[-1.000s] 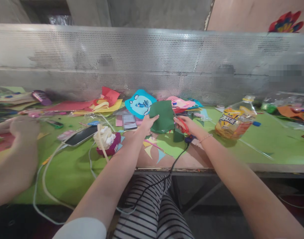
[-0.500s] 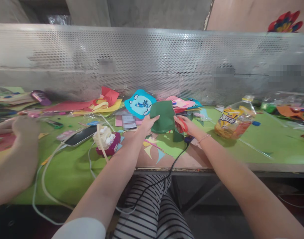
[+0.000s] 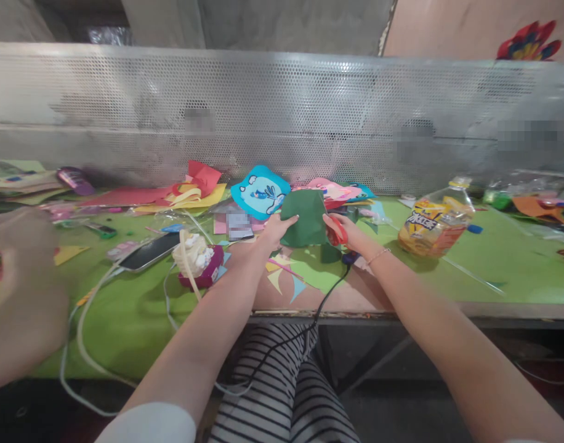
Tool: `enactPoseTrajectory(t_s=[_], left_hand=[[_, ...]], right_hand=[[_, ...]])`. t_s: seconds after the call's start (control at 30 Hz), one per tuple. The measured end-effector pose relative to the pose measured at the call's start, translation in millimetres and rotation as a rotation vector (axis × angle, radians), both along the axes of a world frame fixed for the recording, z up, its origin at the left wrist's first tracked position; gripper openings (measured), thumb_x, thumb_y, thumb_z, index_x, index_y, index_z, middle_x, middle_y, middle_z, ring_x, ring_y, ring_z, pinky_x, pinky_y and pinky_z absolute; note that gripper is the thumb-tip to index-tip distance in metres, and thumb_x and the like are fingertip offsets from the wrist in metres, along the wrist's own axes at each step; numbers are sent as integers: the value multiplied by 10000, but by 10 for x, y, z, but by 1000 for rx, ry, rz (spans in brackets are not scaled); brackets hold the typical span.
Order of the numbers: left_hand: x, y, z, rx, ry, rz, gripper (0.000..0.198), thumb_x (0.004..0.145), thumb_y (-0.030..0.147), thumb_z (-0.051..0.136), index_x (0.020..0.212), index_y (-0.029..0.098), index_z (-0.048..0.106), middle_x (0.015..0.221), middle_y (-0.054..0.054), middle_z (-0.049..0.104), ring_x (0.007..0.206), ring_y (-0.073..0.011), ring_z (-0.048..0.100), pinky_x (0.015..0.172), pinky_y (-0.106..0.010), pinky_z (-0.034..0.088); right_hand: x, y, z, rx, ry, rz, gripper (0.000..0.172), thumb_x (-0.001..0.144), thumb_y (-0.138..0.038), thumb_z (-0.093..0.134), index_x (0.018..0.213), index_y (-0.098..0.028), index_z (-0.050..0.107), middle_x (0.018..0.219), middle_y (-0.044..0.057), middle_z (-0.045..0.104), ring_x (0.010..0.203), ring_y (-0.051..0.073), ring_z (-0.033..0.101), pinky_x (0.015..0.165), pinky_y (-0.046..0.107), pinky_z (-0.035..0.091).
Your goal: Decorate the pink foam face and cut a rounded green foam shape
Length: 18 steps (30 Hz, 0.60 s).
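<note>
A sheet of dark green paper (image 3: pixel 305 218) is held up above the table, its left edge pinched in my left hand (image 3: pixel 278 227) with the thumb on the front. My right hand (image 3: pixel 344 232) grips red-handled scissors (image 3: pixel 340 230) at the sheet's right edge; the blades are hidden behind or at the paper. Under the sheet lies another dark green piece (image 3: pixel 330 253). Blue and yellow paper scraps (image 3: pixel 297 288) lie below my hands. Behind stands a blue paper cut-out (image 3: pixel 260 192) with a drawn figure, beside a pink one (image 3: pixel 326 189).
A plastic bottle (image 3: pixel 436 224) with a snack label stands to the right. On the left are a phone (image 3: pixel 151 252), a magenta-based box (image 3: pixel 201 271) and white cables (image 3: pixel 81 326). Another person's arm (image 3: pixel 28 295) reaches in at far left. A perforated metal panel (image 3: pixel 282 117) closes the back.
The green sheet has shifted and turned slightly in my hands, its right edge now nearly upright. The other person's blurred arm at the left has moved. My scissors hand stays almost in place.
</note>
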<state>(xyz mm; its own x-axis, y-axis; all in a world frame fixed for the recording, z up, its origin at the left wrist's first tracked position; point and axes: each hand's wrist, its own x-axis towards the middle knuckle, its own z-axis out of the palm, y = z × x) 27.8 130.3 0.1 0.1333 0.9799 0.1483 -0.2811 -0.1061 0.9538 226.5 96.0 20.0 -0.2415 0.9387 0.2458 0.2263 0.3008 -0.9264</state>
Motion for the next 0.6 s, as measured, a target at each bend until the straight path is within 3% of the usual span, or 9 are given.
enactPoseTrajectory(t_s=[0.37, 0.6], left_hand=[[-30, 69, -11, 22, 140, 42, 399, 573, 365, 778, 898, 154, 682, 884, -95, 726, 815, -251, 686, 764, -390, 556], [-48, 75, -40, 2, 129, -67, 477, 555, 389, 790, 958, 170, 661, 954, -108, 714, 806, -271, 687, 707, -416, 566]], right_hand=[[20, -48, 72, -28, -8, -6, 396, 699, -587, 617, 644, -223, 469, 557, -13, 515, 411, 98, 427, 401, 253, 330], [49, -25, 60, -23, 39, 28, 356, 730, -537, 620, 650, -221, 475, 537, -22, 516, 413, 100, 442, 410, 250, 334]])
